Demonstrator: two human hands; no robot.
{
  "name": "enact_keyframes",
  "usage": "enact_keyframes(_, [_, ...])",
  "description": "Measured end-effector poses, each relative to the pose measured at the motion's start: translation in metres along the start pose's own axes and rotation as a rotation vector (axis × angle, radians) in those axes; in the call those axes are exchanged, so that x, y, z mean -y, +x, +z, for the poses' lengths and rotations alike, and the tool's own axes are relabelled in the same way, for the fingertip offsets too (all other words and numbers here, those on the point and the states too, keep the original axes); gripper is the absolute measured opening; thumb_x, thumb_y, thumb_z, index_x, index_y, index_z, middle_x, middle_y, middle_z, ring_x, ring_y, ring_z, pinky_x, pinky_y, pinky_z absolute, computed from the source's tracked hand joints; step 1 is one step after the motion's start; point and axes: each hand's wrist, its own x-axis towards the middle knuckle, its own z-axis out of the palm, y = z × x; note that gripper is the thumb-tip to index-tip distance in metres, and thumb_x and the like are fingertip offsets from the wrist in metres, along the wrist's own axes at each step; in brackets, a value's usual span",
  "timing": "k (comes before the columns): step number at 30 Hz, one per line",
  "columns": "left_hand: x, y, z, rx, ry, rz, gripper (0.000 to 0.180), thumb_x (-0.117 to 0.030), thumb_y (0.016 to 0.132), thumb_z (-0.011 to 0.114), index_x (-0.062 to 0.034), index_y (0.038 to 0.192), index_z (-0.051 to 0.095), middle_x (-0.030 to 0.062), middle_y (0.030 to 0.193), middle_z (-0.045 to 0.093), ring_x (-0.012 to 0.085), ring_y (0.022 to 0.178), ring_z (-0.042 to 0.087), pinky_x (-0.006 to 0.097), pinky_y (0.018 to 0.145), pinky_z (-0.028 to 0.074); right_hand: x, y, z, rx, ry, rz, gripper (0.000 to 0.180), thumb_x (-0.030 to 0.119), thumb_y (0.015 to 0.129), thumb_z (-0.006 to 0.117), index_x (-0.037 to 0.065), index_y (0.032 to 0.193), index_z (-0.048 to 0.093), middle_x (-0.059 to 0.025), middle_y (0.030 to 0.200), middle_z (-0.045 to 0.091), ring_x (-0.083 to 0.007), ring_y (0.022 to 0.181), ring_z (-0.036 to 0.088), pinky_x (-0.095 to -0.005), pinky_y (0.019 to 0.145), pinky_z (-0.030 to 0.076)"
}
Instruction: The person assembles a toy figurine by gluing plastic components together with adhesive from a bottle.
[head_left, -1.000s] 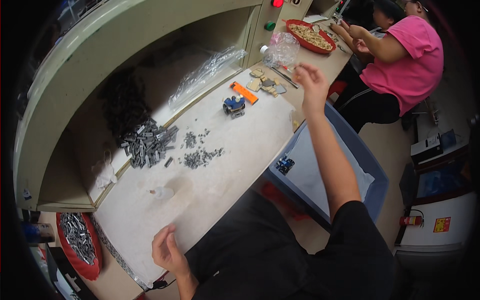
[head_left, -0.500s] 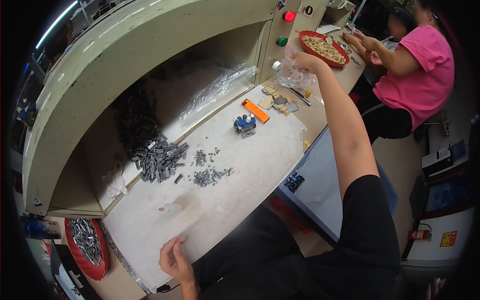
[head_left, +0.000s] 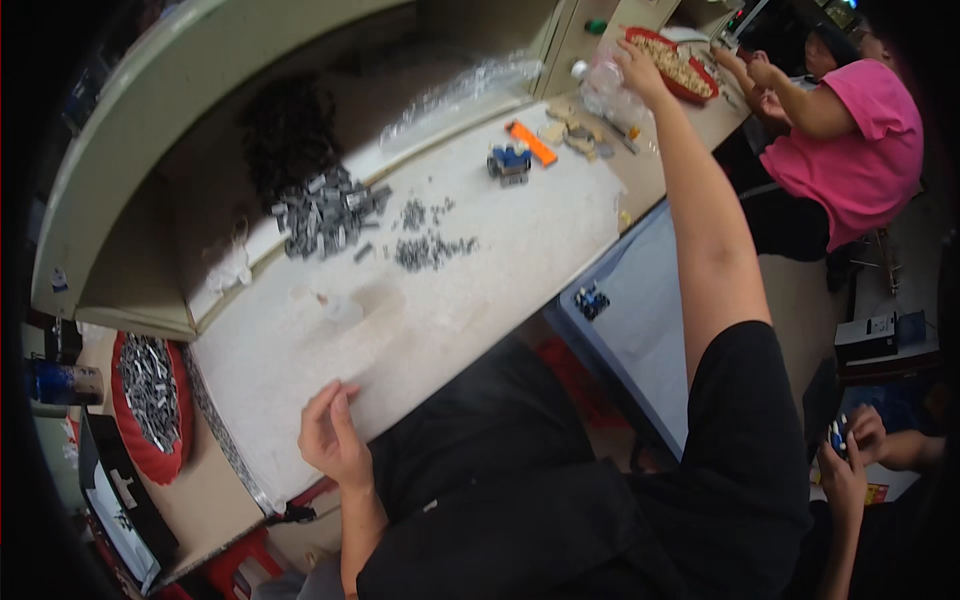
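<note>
my right hand (head_left: 640, 72) is stretched far out to the far right end of the white table (head_left: 300, 380). it is on a clear plastic bag (head_left: 608, 92) there, and my fingers curl over the top of the bag. i cannot tell if i hold it tight or just touch it. the bag sits just beside a red bowl (head_left: 676, 62) full of small tan bits.

my left hand (head_left: 332, 438) rests at the near edge of the table, close to my body. the fingers are bent a little and hold nothing.

in the middle of the table is a pile of small grey metal parts (head_left: 326, 212), with a smaller heap of tiny grey bits (head_left: 430, 250) just to its right. farther right there is a small blue part (head_left: 510, 162) and an orange tool (head_left: 532, 142) next to it. some flat tan pieces (head_left: 566, 128) lie near the bag.

at the near left is a red tray (head_left: 148, 400) full of grey metal parts. below the table on the right is a blue bin (head_left: 640, 320).

a person in a pink shirt (head_left: 850, 150) sits at the far right, both hands at the red bowl.
</note>
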Motion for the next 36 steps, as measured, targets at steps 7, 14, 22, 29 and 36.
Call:
enact_keyframes(7, [-0.003, -0.029, -0.032, -0.072, -0.035, 0.149, 0.006, 0.0, 0.086, 0.046, 0.0036, 0.09, 0.049, 0.0171, 0.079, 0.06, 0.0201, 0.071, 0.059, 0.035, 0.073, 0.048, 0.096, -0.126, -0.042, -0.556, 0.197, -0.356, 0.018, 0.009, 0.082, 0.054, 0.002, 0.098, 0.057, -0.0029, 0.086, 0.059, -0.0075, 0.072, 0.052, -0.0189, 0.061, 0.04])
enact_keyframes(14, [-0.011, -0.058, -0.076, 0.227, 0.017, -0.02, 0.004, -0.002, 0.081, 0.054, 0.0016, 0.079, 0.055, 0.0132, 0.074, 0.061, 0.0203, 0.064, 0.058, 0.033, 0.069, 0.047, 0.199, -0.364, -0.024, 0.742, 1.177, -0.4, 0.019, 0.013, 0.082, 0.051, -0.004, 0.078, 0.058, -0.0176, 0.082, 0.061, -0.0207, 0.069, 0.058, -0.03, 0.063, 0.046])
enact_keyframes(22, [-0.005, -0.093, -0.105, 0.636, 0.343, -0.433, 0.015, -0.012, 0.073, 0.065, -0.0032, 0.085, 0.063, 0.0061, 0.075, 0.058, 0.02, 0.07, 0.054, 0.031, 0.065, 0.042, 0.219, -0.471, 0.064, 1.114, 0.452, -0.515, 0.02, 0.004, 0.077, 0.054, 0.002, 0.095, 0.061, -0.0113, 0.088, 0.062, -0.0265, 0.081, 0.061, -0.0327, 0.068, 0.049])
enact_keyframes(29, [0.003, -0.115, -0.108, 0.395, 0.542, -0.331, 0.008, -0.011, 0.071, 0.065, -0.0086, 0.076, 0.06, 0.0016, 0.065, 0.057, 0.0192, 0.067, 0.054, 0.03, 0.067, 0.036, 0.238, -0.46, 0.08, 1.248, -0.013, -1.236, 0.01, 0.01, 0.069, 0.053, 0.001, 0.073, 0.057, -0.008, 0.075, 0.056, -0.0211, 0.074, 0.059, -0.0309, 0.061, 0.049])
enact_keyframes(36, [0.003, -0.102, -0.083, 0.598, 0.566, -0.014, 0.013, -0.016, 0.071, 0.068, -0.0066, 0.076, 0.06, 0.0017, 0.068, 0.059, 0.0169, 0.061, 0.054, 0.028, 0.068, 0.037, 0.222, -0.43, 0.017, 1.021, -0.575, -1.361, 0.006, 0.01, 0.064, 0.055, 0.004, 0.065, 0.055, -0.0055, 0.068, 0.053, -0.0166, 0.068, 0.056, -0.0281, 0.058, 0.047])
